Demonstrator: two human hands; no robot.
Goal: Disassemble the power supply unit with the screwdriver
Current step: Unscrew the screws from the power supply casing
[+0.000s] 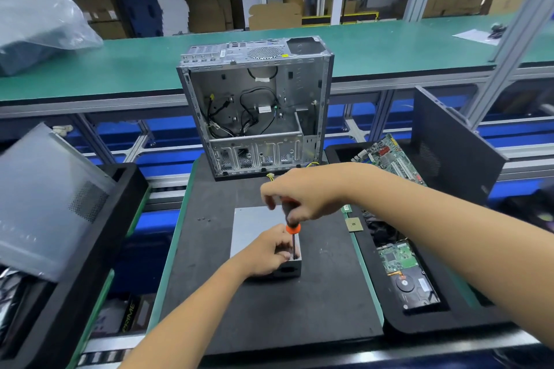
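A grey metal power supply unit (pixel 254 226) lies flat in the middle of the black mat (pixel 323 302). My left hand (pixel 268 250) grips its near right corner and holds it down. My right hand (pixel 299 193) is closed around the orange-and-black handle of a screwdriver (pixel 292 229), which stands nearly upright. The dark shaft points down onto the unit's top near that corner, right beside my left fingers. The tip is hidden between my fingers and the casing. Two small loose screws (pixel 204 219) lie on the mat left of the unit.
An emptied computer case (pixel 254 105) with loose cables stands open at the mat's far edge. A black tray (pixel 398 293) on the right holds circuit boards and a hard drive. A grey side panel (pixel 48 201) leans over the left tray. A dark panel (pixel 449 144) stands at the right.
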